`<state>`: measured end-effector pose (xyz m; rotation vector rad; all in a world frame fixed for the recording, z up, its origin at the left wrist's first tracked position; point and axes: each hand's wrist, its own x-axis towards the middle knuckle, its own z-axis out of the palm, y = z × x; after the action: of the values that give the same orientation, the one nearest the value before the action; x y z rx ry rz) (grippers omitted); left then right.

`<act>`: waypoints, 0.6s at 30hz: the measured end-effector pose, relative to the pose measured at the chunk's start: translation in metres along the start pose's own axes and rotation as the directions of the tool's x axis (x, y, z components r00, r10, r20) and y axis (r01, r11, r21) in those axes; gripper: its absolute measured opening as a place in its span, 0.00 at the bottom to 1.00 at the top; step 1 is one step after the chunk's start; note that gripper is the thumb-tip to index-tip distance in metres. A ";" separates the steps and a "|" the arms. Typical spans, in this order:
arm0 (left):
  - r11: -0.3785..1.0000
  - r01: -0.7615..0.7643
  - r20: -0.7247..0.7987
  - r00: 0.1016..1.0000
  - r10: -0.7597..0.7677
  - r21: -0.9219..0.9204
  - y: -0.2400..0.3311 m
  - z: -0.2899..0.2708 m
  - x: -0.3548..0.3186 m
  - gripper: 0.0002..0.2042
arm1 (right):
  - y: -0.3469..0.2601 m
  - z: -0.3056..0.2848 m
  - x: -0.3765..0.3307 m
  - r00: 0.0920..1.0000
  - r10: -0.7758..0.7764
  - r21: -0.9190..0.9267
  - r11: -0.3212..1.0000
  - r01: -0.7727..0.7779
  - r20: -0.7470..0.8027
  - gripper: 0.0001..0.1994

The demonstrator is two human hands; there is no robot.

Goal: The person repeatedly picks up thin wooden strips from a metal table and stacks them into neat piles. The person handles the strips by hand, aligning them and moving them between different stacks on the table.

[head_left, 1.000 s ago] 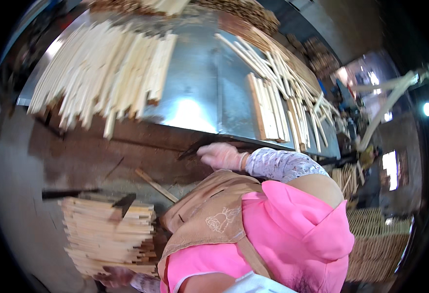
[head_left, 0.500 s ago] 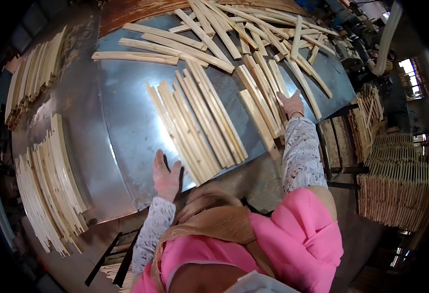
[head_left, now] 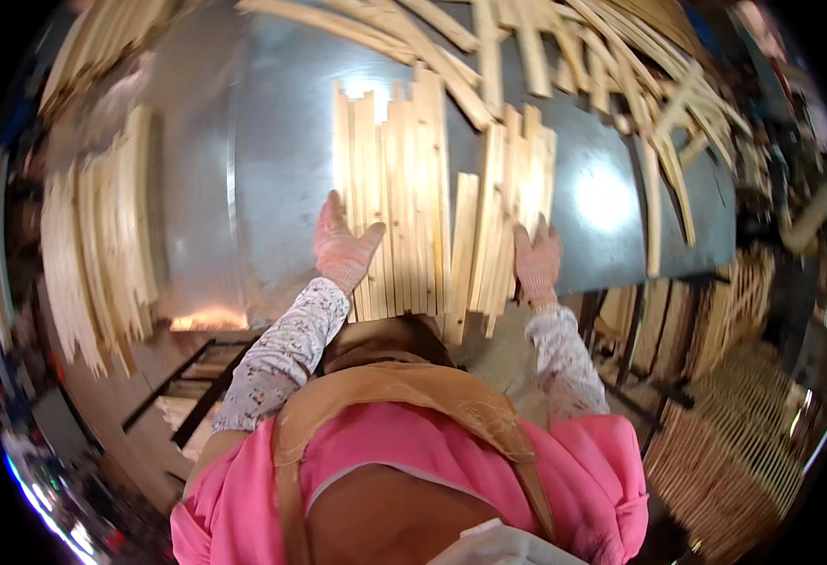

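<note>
Two open hands, left hand (head_left: pixel 346 247) and right hand (head_left: pixel 538 264), are flanking wood strips (head_left: pixel 399 188) lying between them on the bench (head_left: pixel 286 151), apparently gathering the row, the next move probably calling for even inward pressure from both palms.

1) Am seeing a grey metal table (head_left: pixel 282 141), with a seam left of centre and a bright glare patch toward its right end
2) Am noticing a black metal frame (head_left: pixel 208 402) below the table's near edge at left, with pale wooden pieces (head_left: pixel 176 411) between its bars
3) Am looking at a broad slatted stack (head_left: pixel 729 461) at lower right
4) Am spotting a pale curved pipe (head_left: pixel 818 212) at far right
5) Am making out a bluish strip of light (head_left: pixel 41 504) at lower left, amid blurred clutter
</note>
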<state>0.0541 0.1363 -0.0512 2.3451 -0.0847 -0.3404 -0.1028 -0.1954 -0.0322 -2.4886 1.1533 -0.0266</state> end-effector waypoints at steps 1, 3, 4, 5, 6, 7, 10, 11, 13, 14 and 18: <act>0.982 0.020 0.007 1.000 -0.019 -0.186 -0.015 -0.013 0.002 0.56 | -0.020 0.000 -0.021 0.999 0.041 0.021 0.999 -0.041 0.034 0.40; 0.945 0.034 0.006 0.999 -0.034 -0.325 -0.051 -0.029 -0.003 0.54 | -0.042 -0.003 -0.054 0.995 0.027 0.111 0.993 -0.038 0.097 0.40; 0.959 0.042 0.009 0.999 -0.041 -0.281 -0.070 -0.034 -0.004 0.53 | -0.054 -0.003 -0.068 0.994 -0.013 0.162 0.987 -0.004 0.105 0.39; 0.972 0.096 0.087 0.993 -0.079 -0.213 -0.053 -0.065 -0.008 0.53 | -0.057 0.002 -0.084 0.989 0.029 0.203 0.977 -0.059 0.144 0.39; 0.979 0.148 0.165 0.978 -0.124 -0.142 -0.034 -0.098 -0.017 0.52 | -0.058 0.016 -0.104 0.996 0.057 0.191 0.979 -0.070 0.074 0.38; 0.991 0.104 0.135 0.986 -0.093 -0.079 -0.041 -0.102 -0.028 0.51 | -0.055 0.020 -0.109 0.994 0.045 0.182 0.981 -0.063 0.104 0.37; 0.999 0.052 0.199 0.979 -0.052 0.004 -0.066 -0.123 -0.034 0.51 | -0.047 0.040 -0.137 0.997 0.029 0.170 0.985 -0.040 0.066 0.33; 0.993 0.114 0.271 0.957 -0.101 -0.035 -0.058 -0.129 -0.020 0.51 | -0.057 0.039 -0.129 0.992 0.017 0.202 0.979 -0.043 0.126 0.32; 0.977 0.063 0.176 0.984 -0.027 -0.202 -0.103 -0.132 -0.039 0.50 | -0.111 0.019 -0.153 0.977 -0.031 0.271 0.962 -0.027 0.209 0.30; 0.985 0.046 0.155 0.988 -0.020 -0.165 -0.119 -0.161 -0.044 0.47 | -0.126 0.034 -0.164 0.983 -0.055 0.341 0.940 -0.007 0.172 0.28; 0.976 0.217 0.111 0.971 -0.214 -0.013 -0.159 -0.251 0.001 0.45 | -0.235 0.075 -0.186 0.984 -0.121 0.170 0.981 0.098 0.128 0.32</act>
<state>0.1165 0.4205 0.0086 2.3145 0.1224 -0.5733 -0.0408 0.1039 0.0102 -2.3658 0.9189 0.0192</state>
